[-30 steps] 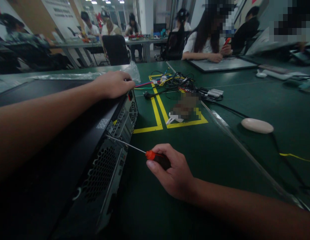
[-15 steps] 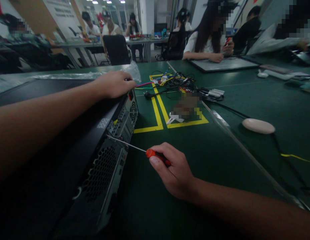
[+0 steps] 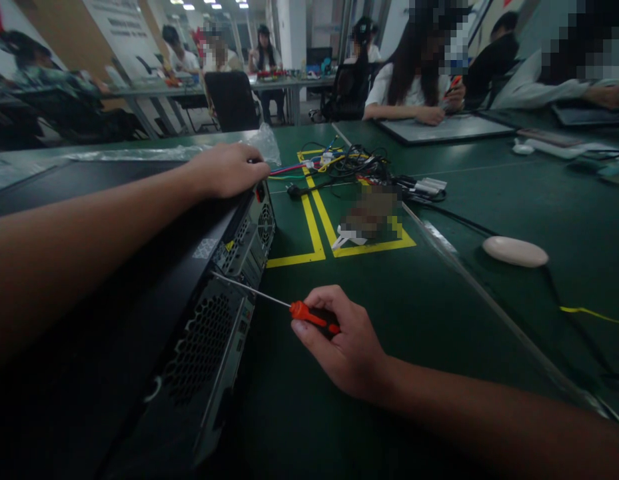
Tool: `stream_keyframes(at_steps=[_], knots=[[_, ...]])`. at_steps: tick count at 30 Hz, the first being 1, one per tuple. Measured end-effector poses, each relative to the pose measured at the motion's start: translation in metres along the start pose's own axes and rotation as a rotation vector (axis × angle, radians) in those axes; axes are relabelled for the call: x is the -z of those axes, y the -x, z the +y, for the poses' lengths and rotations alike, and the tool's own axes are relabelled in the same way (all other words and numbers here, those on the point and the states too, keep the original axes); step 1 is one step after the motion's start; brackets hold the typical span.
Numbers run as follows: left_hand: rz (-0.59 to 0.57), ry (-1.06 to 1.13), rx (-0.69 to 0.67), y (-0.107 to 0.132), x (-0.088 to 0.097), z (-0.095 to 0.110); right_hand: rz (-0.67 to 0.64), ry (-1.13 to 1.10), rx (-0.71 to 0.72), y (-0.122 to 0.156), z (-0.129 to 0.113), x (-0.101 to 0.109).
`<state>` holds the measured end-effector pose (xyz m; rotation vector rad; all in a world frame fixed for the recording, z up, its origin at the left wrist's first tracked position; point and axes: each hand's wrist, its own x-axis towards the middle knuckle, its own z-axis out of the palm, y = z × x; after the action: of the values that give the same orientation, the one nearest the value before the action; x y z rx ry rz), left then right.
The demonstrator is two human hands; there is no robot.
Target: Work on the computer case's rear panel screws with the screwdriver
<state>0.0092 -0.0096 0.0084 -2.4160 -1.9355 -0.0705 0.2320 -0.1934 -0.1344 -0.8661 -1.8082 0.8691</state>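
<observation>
A black desktop computer case (image 3: 139,280) lies on its side at the left, its metal rear panel with vents and ports facing right. My left hand (image 3: 229,170) is laid across its far rear corner, fingers bent over the edge and partly hidden. In my right hand (image 3: 344,340) is a screwdriver (image 3: 309,315) with a red and black handle, pinched between thumb and fingers. Its long thin shaft reaches left to the rear panel, the tip at the panel's upper edge above the honeycomb vent (image 3: 202,347). The screw head, if any, is too small to make out.
Beyond the case lies a tangle of cables (image 3: 354,160) near yellow tape marks (image 3: 316,227) on the green table (image 3: 439,320). A pale oval object (image 3: 515,251) on a black cord sits at right. Clear plastic wrap (image 3: 264,143) lies behind. Several people sit farther back.
My right thumb and fingers have shifted on the screwdriver, and its handle has turned to show more red. My left hand and the case stay in place.
</observation>
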Motion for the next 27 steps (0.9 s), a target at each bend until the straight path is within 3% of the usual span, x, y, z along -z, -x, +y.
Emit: stream_keyframes(at_steps=[27], knots=[[-0.001, 0.025, -0.007, -0.0008, -0.0014, -0.0007, -0.001, 0.011, -0.03, 0.0005, -0.0033, -0.0002]])
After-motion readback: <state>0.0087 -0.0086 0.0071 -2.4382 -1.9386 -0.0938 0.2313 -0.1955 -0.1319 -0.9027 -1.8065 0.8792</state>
